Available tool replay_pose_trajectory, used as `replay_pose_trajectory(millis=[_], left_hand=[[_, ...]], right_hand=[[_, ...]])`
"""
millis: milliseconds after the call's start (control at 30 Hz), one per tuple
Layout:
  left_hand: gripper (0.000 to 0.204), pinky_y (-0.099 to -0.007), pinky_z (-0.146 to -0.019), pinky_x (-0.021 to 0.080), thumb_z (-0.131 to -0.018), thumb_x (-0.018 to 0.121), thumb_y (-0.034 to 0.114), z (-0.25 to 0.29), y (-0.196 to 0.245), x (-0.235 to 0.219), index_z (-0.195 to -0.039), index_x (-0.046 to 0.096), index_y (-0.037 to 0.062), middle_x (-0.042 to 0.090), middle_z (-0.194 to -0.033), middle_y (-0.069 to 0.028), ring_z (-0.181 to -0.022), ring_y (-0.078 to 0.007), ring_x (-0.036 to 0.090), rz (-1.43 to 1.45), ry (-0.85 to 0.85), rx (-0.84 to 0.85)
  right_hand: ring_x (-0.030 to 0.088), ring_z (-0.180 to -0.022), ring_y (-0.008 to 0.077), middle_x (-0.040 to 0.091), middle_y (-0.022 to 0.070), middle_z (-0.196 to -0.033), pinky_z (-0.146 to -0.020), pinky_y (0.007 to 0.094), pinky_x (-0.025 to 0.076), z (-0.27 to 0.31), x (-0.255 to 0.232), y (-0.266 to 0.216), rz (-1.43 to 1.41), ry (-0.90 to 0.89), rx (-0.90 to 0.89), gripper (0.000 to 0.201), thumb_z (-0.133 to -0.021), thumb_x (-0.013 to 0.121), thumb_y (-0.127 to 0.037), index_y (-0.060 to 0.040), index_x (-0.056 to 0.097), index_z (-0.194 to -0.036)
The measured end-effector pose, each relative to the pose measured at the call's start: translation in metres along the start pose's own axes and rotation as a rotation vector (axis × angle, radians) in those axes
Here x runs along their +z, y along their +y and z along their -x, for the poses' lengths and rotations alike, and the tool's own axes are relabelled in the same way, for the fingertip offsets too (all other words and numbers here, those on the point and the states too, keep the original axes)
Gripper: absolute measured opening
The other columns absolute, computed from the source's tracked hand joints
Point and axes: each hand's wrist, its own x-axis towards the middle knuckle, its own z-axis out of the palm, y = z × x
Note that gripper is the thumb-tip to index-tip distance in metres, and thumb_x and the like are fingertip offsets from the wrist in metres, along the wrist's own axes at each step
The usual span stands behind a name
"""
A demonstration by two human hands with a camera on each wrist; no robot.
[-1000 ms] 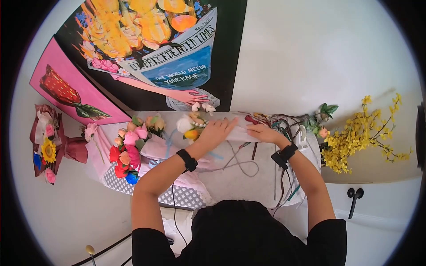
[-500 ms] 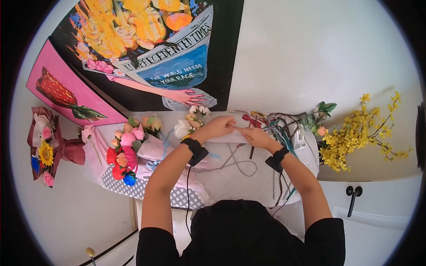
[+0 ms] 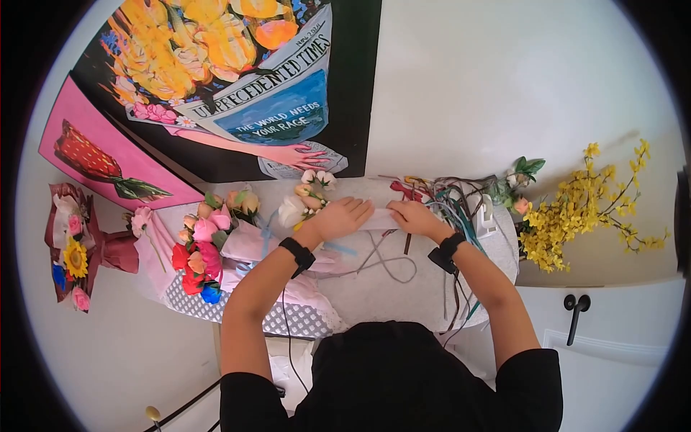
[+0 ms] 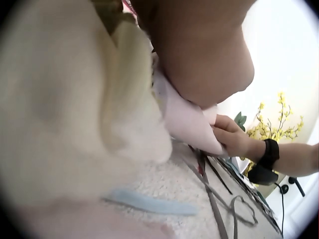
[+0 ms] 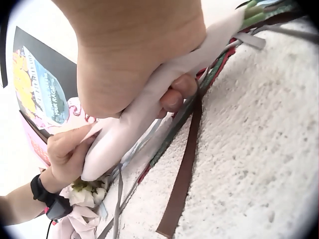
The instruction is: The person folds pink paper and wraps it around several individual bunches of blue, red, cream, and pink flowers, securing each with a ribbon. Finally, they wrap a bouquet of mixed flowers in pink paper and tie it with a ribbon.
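A sheet of pale pink wrapping paper (image 3: 380,219) is rolled into a tube between my two hands, over the back of the table. Green stems (image 5: 253,14) poke out of its right end in the right wrist view. My right hand (image 3: 417,218) grips the roll, its fingertips (image 5: 173,101) curled underneath. At the left end, my left hand (image 5: 69,153) holds the paper's edge between thumb and fingers. White flowers (image 3: 291,211) with peach and yellow buds lie just left of my left hand (image 3: 342,219); pale petals (image 4: 130,99) loom blurred in the left wrist view.
Bouquets of pink and red flowers (image 3: 205,230) lie on the left of the table (image 3: 367,302). Tangled ribbons (image 3: 461,205) cover the right back, with a loop of grey cord (image 3: 392,270) before my hands. Yellow branches (image 3: 568,223) stand at the right; paintings (image 3: 281,115) lean behind.
My hands came close together at the paper's middle, then drew apart. The left hand has moved left and lies lower along the paper, while the right keeps hold near the same place.
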Motion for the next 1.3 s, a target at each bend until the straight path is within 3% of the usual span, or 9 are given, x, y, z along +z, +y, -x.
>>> replay_pose_trajectory(millis=[167,333,433,567,700,867,1067,1200,1300], left_hand=[[0.042,-0.0332,-0.081,0.047,-0.071,0.055,0.015,0.01,0.009,-0.001,-0.109,0.053,-0.003,0.056,-0.113,-0.014,-0.095,-0.0243,0.057,-0.072,-0.063,0.073],[0.045,-0.037,-0.087,0.04,-0.078,0.051,0.017,0.012,0.013,-0.012,-0.12,0.046,0.0007,0.047,-0.126,-0.0147,-0.107,-0.0254,0.05,0.03,-0.176,-0.051],[0.048,-0.0372,-0.088,0.038,-0.079,0.049,0.016,0.014,0.016,-0.011,-0.125,0.042,0.0039,0.044,-0.127,-0.0133,-0.105,-0.0239,0.049,-0.083,-0.277,-0.105],[0.047,-0.0364,-0.085,0.039,-0.08,0.046,0.015,0.02,0.014,-0.007,-0.126,0.042,0.0074,0.048,-0.121,-0.0113,-0.099,-0.0228,0.05,-0.088,-0.254,-0.143],[0.047,-0.0352,-0.083,0.039,-0.079,0.046,0.013,0.023,0.011,-0.008,-0.126,0.043,0.0121,0.05,-0.116,-0.0096,-0.096,-0.0218,0.051,-0.075,-0.223,-0.172],[0.051,-0.0358,-0.084,0.04,-0.078,0.047,0.012,0.011,0.007,-0.028,-0.128,0.041,0.0136,0.05,-0.117,-0.011,-0.098,-0.0234,0.052,-0.104,-0.3,-0.238],[0.048,-0.0374,-0.086,0.042,-0.075,0.05,0.014,0.01,-0.006,-0.048,-0.123,0.048,0.0128,0.052,-0.114,-0.0116,-0.098,-0.0248,0.052,-0.226,-0.126,-0.178],[0.047,-0.0382,-0.086,0.043,-0.074,0.051,0.014,0.02,-0.002,-0.05,-0.121,0.049,0.0113,0.052,-0.117,-0.0116,-0.101,-0.0261,0.052,-0.256,-0.077,-0.17],[0.047,-0.0383,-0.086,0.043,-0.073,0.051,0.014,0.027,0.001,-0.057,-0.12,0.05,0.0107,0.052,-0.118,-0.0113,-0.102,-0.0265,0.052,-0.267,-0.098,-0.196]], right_hand=[[0.058,-0.077,0.0351,0.059,0.0169,-0.08,-0.067,0.0432,0.046,0.001,0.005,0.0,0.0,0.005,-0.097,0.017,-0.08,0.051,-0.014,-0.0045,0.055,-0.093],[0.057,-0.079,0.0354,0.059,0.0171,-0.083,-0.067,0.0431,0.046,0.005,-0.002,-0.007,0.033,-0.019,-0.043,0.021,-0.08,0.053,-0.017,-0.0038,0.054,-0.096],[0.057,-0.078,0.0357,0.058,0.0165,-0.086,-0.068,0.0424,0.046,0.007,-0.014,-0.021,0.095,-0.055,-0.062,0.029,-0.078,0.055,-0.018,-0.0046,0.053,-0.103],[0.059,-0.075,0.0331,0.055,0.0135,-0.088,-0.063,0.0401,0.048,0.011,-0.02,-0.023,0.281,-0.144,-0.102,0.045,-0.072,0.059,-0.015,-0.0063,0.047,-0.114],[0.06,-0.074,0.0281,0.054,0.0115,-0.085,-0.056,0.0373,0.049,0.026,-0.016,-0.005,0.543,-0.11,-0.091,0.045,-0.072,0.058,-0.013,-0.0061,0.046,-0.115],[0.06,-0.071,0.023,0.054,0.0092,-0.083,-0.05,0.0336,0.048,0.028,-0.026,0.004,0.777,0.025,-0.118,0.027,-0.077,0.05,-0.012,-0.0053,0.05,-0.103],[0.059,-0.063,0.0219,0.055,0.0068,-0.07,-0.049,0.0329,0.047,0.021,-0.033,0.015,0.682,0.178,-0.016,0.013,-0.07,0.057,-0.012,-0.0077,0.049,-0.08],[0.058,-0.059,0.0225,0.055,0.0063,-0.065,-0.049,0.033,0.047,0.021,-0.031,0.022,0.68,0.254,-0.039,0.013,-0.067,0.059,-0.011,-0.0078,0.049,-0.075],[0.058,-0.065,0.0249,0.055,0.0066,-0.066,-0.06,0.0369,0.046,0.025,-0.032,0.031,0.67,0.247,0.002,0.01,-0.067,0.058,-0.011,-0.0076,0.05,-0.072]])
